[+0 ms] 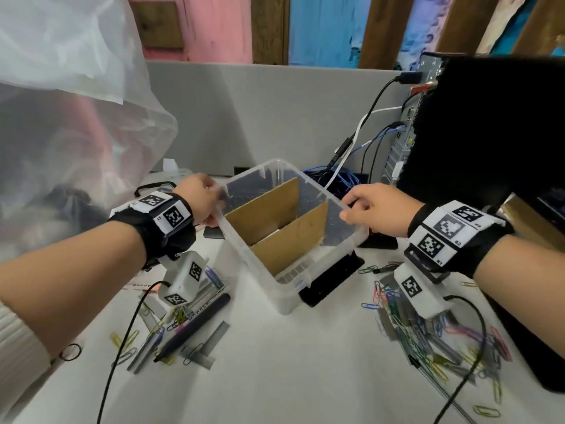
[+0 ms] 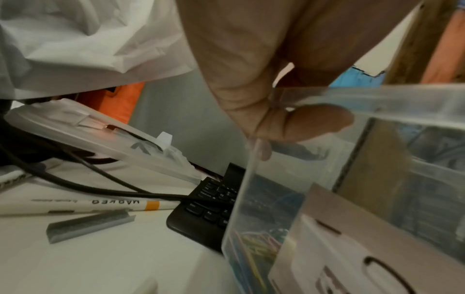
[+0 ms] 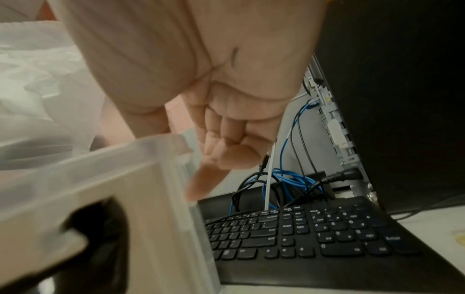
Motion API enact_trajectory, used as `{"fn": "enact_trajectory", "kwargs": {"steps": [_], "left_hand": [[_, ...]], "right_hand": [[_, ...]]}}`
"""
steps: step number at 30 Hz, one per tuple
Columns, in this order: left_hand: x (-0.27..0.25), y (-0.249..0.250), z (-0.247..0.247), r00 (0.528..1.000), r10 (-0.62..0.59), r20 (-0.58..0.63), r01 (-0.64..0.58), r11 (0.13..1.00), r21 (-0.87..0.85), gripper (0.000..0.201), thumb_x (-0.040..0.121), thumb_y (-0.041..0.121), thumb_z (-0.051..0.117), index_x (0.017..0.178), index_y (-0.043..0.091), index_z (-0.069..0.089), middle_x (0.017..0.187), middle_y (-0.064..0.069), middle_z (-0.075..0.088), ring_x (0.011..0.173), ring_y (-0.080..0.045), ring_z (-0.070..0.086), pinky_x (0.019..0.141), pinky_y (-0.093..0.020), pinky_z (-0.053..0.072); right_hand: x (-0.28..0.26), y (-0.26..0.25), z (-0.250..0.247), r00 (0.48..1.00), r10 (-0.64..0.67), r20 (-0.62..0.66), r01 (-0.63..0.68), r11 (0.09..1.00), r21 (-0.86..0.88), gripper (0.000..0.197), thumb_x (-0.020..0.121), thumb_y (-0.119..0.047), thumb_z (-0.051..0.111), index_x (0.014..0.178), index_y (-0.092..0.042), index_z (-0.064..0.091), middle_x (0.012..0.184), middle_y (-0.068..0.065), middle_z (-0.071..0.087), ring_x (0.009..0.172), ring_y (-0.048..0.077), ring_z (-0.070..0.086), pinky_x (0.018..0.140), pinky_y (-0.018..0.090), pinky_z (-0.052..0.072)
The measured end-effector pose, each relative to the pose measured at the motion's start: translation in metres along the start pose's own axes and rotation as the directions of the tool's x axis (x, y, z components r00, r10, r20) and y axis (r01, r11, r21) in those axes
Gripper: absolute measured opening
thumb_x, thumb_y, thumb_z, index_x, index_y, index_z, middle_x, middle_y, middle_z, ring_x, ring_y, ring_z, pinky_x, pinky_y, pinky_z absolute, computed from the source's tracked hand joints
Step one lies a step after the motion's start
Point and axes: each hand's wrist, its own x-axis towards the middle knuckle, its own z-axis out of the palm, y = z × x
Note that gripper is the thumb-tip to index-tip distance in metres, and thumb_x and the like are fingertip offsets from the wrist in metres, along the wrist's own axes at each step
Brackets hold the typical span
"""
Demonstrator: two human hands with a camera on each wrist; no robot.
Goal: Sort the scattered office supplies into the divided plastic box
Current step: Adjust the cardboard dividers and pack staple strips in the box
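White desk (image 1: 290,377) — both hands gripping box (image 1: 275,289) rims

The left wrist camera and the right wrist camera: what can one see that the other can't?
Only the left wrist view shows a white marker, a strip of staples and the left hand pinching the box rim. Only the right wrist view shows the blue cables, the computer tower's back and the right hand at the box's other corner. Both show the clear plastic box with its cardboard divider, and the black keyboard.
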Motion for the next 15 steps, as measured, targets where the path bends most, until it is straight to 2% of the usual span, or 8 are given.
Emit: {"fn": "enact_trajectory", "kwargs": {"steps": [2, 4, 7, 10, 12, 15], "left_hand": [[-0.002, 0.001, 0.002, 0.999, 0.037, 0.029, -0.039, 0.997, 0.071, 0.01, 0.098, 0.016, 0.047, 0.102, 0.009, 0.053, 0.072, -0.011, 0.062, 0.046, -0.021, 0.056, 0.042, -0.027, 0.051], [-0.006, 0.002, 0.006, 0.995, 0.06, 0.081, -0.068, 0.993, 0.097, 0.01, 0.098, 0.015, 0.047, 0.1, 0.008, 0.054, 0.067, -0.008, 0.063, 0.039, -0.018, 0.054, 0.041, -0.027, 0.05], [-0.012, 0.005, 0.014, 0.98, 0.106, 0.169, -0.124, 0.988, 0.097, 0.012, 0.098, 0.015, 0.048, 0.099, 0.007, 0.056, 0.073, -0.008, 0.064, 0.034, -0.014, 0.05, 0.033, -0.022, 0.041], [-0.016, 0.006, 0.022, 0.959, 0.138, 0.247, -0.179, 0.972, 0.153, 0.009, 0.097, 0.013, 0.047, 0.099, 0.009, 0.055, 0.077, -0.008, 0.066, 0.036, -0.013, 0.047, 0.032, -0.02, 0.036], [-0.018, 0.006, 0.027, 0.945, 0.138, 0.296, -0.195, 0.966, 0.172, 0.01, 0.097, 0.01, 0.044, 0.098, 0.009, 0.054, 0.064, 0.003, 0.067, 0.033, -0.013, 0.045, 0.032, -0.02, 0.035], [-0.022, 0.009, 0.031, 0.938, 0.129, 0.322, -0.2, 0.96, 0.197, 0.014, 0.097, 0.007, 0.039, 0.095, 0.011, 0.053, 0.047, 0.01, 0.062, 0.031, -0.013, 0.043, 0.031, -0.017, 0.033]], "right_hand": [[-0.011, -0.001, -0.001, 0.995, 0.007, 0.101, -0.016, 0.996, 0.091, 0.038, 0.083, -0.026, 0.07, 0.115, -0.014, 0.055, 0.074, 0.003, 0.069, 0.056, 0.011, 0.059, 0.057, 0.026, 0.047], [-0.022, -0.003, -0.001, 0.985, 0.014, 0.174, -0.035, 0.992, 0.119, 0.039, 0.081, -0.02, 0.072, 0.113, -0.012, 0.051, 0.075, 0.01, 0.072, 0.049, 0.012, 0.057, 0.049, 0.024, 0.045], [-0.037, -0.006, -0.001, 0.962, 0.045, 0.268, -0.083, 0.988, 0.132, 0.039, 0.081, -0.016, 0.073, 0.107, -0.01, 0.044, 0.075, 0.016, 0.072, 0.047, 0.018, 0.055, 0.047, 0.028, 0.047], [-0.048, -0.007, -0.001, 0.937, 0.1, 0.335, -0.167, 0.969, 0.18, 0.041, 0.082, -0.014, 0.073, 0.105, -0.006, 0.04, 0.076, 0.025, 0.069, 0.043, 0.02, 0.053, 0.044, 0.028, 0.047], [-0.053, -0.006, 0.0, 0.919, 0.129, 0.373, -0.211, 0.959, 0.189, 0.043, 0.082, -0.013, 0.072, 0.106, -0.005, 0.038, 0.075, 0.027, 0.068, 0.042, 0.02, 0.053, 0.042, 0.025, 0.046], [-0.06, -0.006, 0.0, 0.897, 0.138, 0.421, -0.251, 0.941, 0.226, 0.044, 0.082, -0.011, 0.072, 0.107, -0.006, 0.035, 0.073, 0.026, 0.068, 0.041, 0.019, 0.055, 0.043, 0.025, 0.046]]}}
